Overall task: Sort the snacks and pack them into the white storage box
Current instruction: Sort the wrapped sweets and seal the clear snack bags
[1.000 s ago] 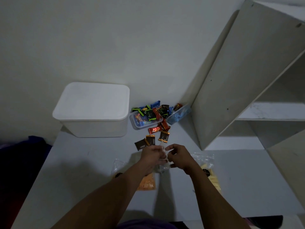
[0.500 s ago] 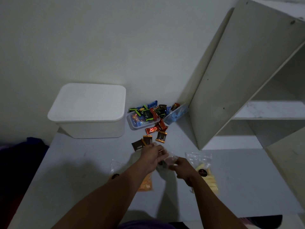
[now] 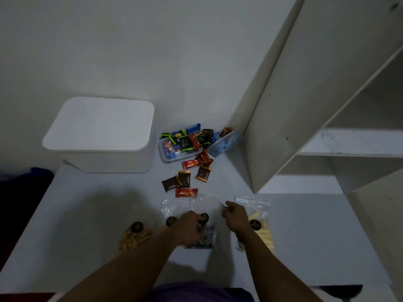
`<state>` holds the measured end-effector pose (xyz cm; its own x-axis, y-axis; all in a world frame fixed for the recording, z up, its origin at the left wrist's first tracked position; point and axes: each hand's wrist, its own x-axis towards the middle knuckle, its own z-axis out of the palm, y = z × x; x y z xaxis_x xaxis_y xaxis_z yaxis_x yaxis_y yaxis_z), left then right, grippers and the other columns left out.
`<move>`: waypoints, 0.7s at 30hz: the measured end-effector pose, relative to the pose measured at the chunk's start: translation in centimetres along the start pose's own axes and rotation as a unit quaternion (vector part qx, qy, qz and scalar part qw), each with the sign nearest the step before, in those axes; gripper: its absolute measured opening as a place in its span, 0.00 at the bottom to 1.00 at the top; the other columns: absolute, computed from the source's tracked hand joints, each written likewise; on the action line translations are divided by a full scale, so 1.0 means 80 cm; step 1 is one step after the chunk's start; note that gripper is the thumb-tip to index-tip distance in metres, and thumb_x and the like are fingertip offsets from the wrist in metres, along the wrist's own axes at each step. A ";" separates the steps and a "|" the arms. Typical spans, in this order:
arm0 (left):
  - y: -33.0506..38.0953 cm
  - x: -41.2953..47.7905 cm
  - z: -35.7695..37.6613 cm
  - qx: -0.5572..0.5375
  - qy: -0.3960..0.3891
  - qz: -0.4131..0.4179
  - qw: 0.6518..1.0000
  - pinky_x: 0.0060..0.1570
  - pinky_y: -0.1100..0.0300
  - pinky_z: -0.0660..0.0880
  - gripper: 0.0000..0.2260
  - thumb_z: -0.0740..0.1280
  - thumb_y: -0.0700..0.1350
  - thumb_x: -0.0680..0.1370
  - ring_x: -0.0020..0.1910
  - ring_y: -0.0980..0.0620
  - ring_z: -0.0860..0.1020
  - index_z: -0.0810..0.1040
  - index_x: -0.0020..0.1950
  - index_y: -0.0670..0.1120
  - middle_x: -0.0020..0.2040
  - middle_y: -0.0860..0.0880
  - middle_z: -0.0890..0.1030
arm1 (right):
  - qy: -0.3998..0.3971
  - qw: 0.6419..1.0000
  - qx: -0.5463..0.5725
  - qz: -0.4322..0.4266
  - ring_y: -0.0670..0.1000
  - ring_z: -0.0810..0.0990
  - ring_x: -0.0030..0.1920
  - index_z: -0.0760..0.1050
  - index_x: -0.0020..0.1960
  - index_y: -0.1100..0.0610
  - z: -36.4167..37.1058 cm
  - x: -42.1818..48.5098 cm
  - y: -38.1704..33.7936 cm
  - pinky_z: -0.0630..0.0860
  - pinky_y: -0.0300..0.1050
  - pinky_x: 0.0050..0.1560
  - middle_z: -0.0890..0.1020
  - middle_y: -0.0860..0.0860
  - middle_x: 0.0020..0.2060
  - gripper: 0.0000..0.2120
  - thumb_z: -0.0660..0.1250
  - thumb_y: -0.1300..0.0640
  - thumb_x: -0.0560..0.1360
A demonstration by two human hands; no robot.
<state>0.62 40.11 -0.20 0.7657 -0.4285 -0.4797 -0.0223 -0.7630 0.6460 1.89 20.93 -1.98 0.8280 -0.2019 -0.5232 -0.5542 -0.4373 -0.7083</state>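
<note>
Clear bag (image 3: 206,235) of dark snacks, flat on the table (image 3: 87,236): left hand (image 3: 188,228) grips its middle, fingers curled over it; right hand (image 3: 235,216) pinches its upper right edge.
Just right of the grip: bag of pale yellow sticks (image 3: 265,233).
Left: bag of golden snacks (image 3: 135,237).
Beyond: loose wrapped chocolates (image 3: 185,179), then clear trays (image 3: 165,153) heaped with wrappers.
Beyond, to the left: white storage box (image 3: 102,131), lid on.

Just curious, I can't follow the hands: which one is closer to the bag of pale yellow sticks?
Right. The right hand sits just at the left edge of the bag of pale yellow sticks; the left hand is farther left, on the middle clear bag.
</note>
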 end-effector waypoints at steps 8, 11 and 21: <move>0.080 0.053 0.032 -0.074 0.068 -0.046 0.994 0.63 0.54 0.74 0.21 0.70 0.51 0.75 0.60 0.52 0.77 0.74 0.68 0.50 0.63 0.50 0.77 | 0.185 0.977 -0.099 0.048 0.64 0.76 0.60 0.72 0.66 0.60 -0.100 0.003 0.030 0.70 0.54 0.62 0.78 0.62 0.59 0.20 0.66 0.55 0.76; 0.113 0.075 0.054 -0.162 0.002 -0.071 0.984 0.63 0.55 0.74 0.25 0.72 0.49 0.76 0.63 0.48 0.76 0.70 0.71 0.46 0.67 0.45 0.75 | 0.141 0.985 -0.001 0.096 0.63 0.74 0.63 0.64 0.72 0.62 -0.119 0.012 0.048 0.69 0.58 0.65 0.75 0.63 0.62 0.29 0.69 0.56 0.75; 0.174 0.125 0.031 -0.354 0.157 -0.159 0.908 0.43 0.52 0.79 0.13 0.60 0.49 0.82 0.41 0.50 0.80 0.80 0.54 0.42 0.47 0.44 0.82 | -0.009 0.992 0.111 -0.064 0.46 0.81 0.43 0.80 0.58 0.58 -0.138 0.035 -0.034 0.75 0.35 0.43 0.83 0.51 0.46 0.12 0.67 0.64 0.75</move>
<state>6.39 24.02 2.51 0.8092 0.0022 -0.5875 0.5656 -0.2736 0.7780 6.65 11.85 3.75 0.8920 -0.1412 -0.4294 -0.4518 -0.2533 -0.8554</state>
